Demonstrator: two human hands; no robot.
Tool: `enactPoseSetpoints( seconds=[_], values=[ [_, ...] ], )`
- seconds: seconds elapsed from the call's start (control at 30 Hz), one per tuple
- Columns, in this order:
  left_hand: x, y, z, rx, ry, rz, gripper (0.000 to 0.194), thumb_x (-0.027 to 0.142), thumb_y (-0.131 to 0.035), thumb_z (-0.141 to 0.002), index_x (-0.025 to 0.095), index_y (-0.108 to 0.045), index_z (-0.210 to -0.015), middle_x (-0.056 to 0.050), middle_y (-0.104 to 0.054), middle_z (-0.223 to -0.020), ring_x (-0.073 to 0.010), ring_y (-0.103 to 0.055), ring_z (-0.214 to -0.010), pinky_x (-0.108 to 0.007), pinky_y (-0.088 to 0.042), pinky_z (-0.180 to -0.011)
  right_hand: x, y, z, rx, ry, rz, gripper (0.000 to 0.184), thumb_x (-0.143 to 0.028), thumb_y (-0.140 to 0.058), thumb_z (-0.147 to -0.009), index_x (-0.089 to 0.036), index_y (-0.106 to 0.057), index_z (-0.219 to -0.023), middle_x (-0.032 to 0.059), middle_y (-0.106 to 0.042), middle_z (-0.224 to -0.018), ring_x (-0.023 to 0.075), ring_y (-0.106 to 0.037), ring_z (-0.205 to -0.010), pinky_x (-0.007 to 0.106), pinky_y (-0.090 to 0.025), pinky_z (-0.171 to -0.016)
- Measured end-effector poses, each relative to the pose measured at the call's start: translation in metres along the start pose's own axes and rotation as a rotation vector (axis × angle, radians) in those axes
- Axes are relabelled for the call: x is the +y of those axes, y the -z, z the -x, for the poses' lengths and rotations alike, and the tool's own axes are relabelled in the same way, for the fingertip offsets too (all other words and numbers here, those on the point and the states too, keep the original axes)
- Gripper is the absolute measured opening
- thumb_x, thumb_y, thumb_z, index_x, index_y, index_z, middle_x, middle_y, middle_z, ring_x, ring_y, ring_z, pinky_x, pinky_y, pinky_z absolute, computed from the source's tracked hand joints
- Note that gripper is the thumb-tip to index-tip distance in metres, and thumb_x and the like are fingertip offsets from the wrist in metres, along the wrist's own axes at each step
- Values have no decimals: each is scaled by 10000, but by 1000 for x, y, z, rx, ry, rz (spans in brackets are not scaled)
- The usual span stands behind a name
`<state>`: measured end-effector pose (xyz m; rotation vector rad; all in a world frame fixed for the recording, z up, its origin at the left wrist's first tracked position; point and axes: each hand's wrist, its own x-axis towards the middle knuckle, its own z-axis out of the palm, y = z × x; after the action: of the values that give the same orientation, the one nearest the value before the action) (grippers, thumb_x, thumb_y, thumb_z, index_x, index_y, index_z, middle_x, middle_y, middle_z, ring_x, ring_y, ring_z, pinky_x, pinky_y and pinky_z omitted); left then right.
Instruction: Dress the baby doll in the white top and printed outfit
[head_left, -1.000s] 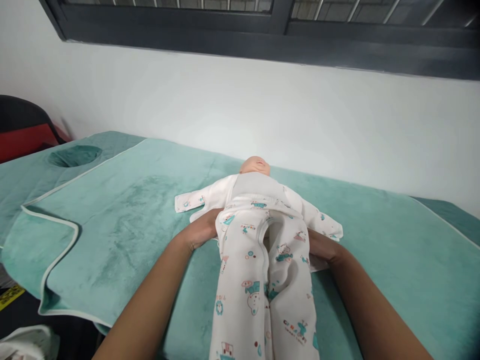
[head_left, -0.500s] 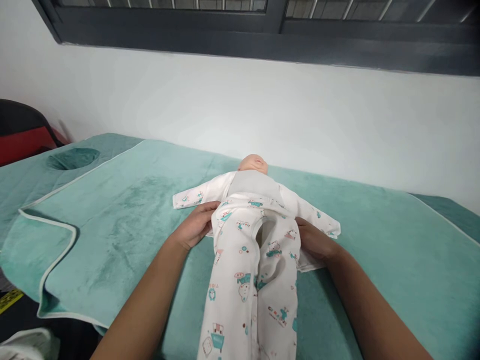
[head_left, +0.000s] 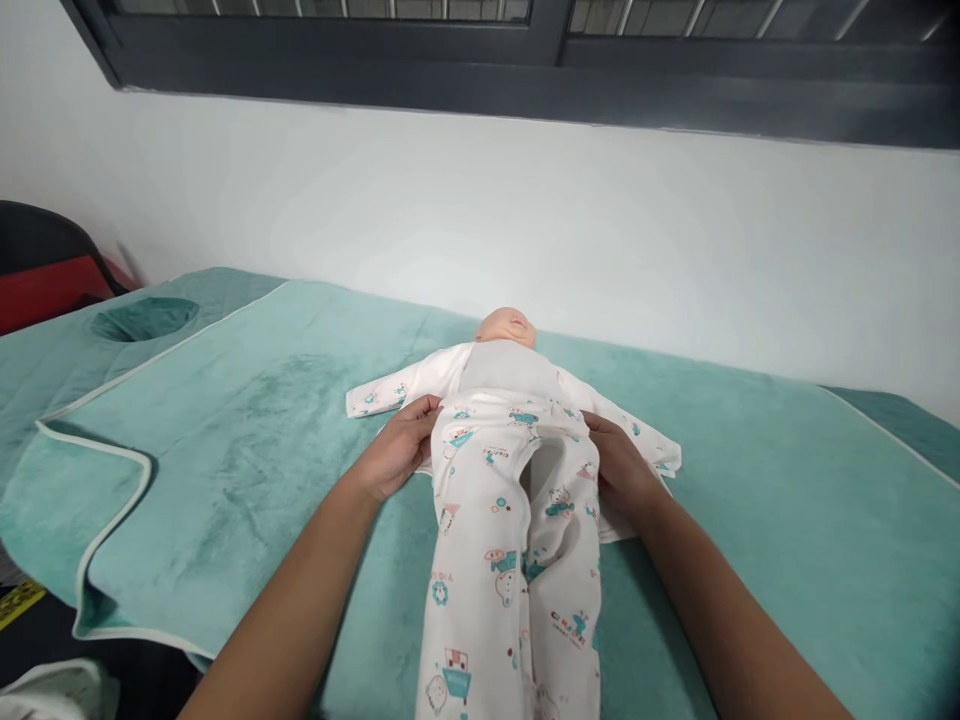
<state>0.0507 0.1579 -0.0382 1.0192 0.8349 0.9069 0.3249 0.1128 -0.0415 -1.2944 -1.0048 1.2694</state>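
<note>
A baby doll (head_left: 507,326) lies on its back, head toward the wall, arms spread in the sleeves of a white printed top (head_left: 431,373). White printed baby pants (head_left: 480,520), with an opening at the crotch, cover its lower body and stretch toward me. At the left side of the waistband, my left hand (head_left: 401,445) pinches the cloth between thumb and fingers. My right hand (head_left: 616,462) grips the waistband's right side, its fingertips partly hidden by the cloth. A plain pale grey area (head_left: 510,368) shows across the doll's chest above the waistband.
A green plush cover (head_left: 247,430) with white piping is spread over the bed, its left edge folded in a wave. A round hole (head_left: 146,318) lies at the far left. Behind stand a white wall (head_left: 480,220) and a dark window frame (head_left: 337,60). A red and black chair (head_left: 52,265) is at left.
The pants have shifted slightly to the right, and their waistband sits straighter across the doll. My right hand has moved a little inward and up along the side, showing more of its fingers.
</note>
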Motion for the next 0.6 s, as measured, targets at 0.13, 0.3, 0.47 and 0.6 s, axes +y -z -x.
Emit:
enactPoseSetpoints(
  seconds=[0.13, 0.3, 0.47, 0.6],
  values=[
    [1, -4, 2, 18, 18, -108, 198, 348, -668, -778, 186, -578, -848, 32, -580, -737, -89, -495, -607, -195, -349, -531, 4, -1, -4, 181, 238, 229, 167, -229, -604, -708, -223, -661, -865, 13, -715, -831, 215, -637, -758, 325, -483, -673],
    [1, -9, 1, 119, -124, -316, 120, 308, -606, -809, 203, -610, -867, 6, -631, -843, -146, -575, -751, -241, -428, -624, 6, 0, -4, 230, 445, 495, 214, -239, -557, -776, -241, -646, -970, 35, -697, -949, 227, -621, -889, 362, -481, -806],
    [-2, -3, -8, 133, -439, -423, 160, 358, -606, -848, 211, -657, -884, -56, -589, -1223, -212, -544, -1158, -334, -412, -992, 5, 0, -1, 80, 548, 360, 241, -228, -610, -815, -289, -624, -1048, 32, -518, -1430, 230, -489, -1292, 379, -424, -1021],
    [1, 3, -13, -6, -430, -460, 154, 354, -610, -852, 219, -640, -920, -71, -512, -1351, -229, -501, -1248, -358, -402, -1025, -3, 2, 2, -40, 456, 214, 236, -253, -674, -813, -294, -649, -1044, 35, -496, -1468, 241, -481, -1322, 401, -413, -1049]
  ],
)
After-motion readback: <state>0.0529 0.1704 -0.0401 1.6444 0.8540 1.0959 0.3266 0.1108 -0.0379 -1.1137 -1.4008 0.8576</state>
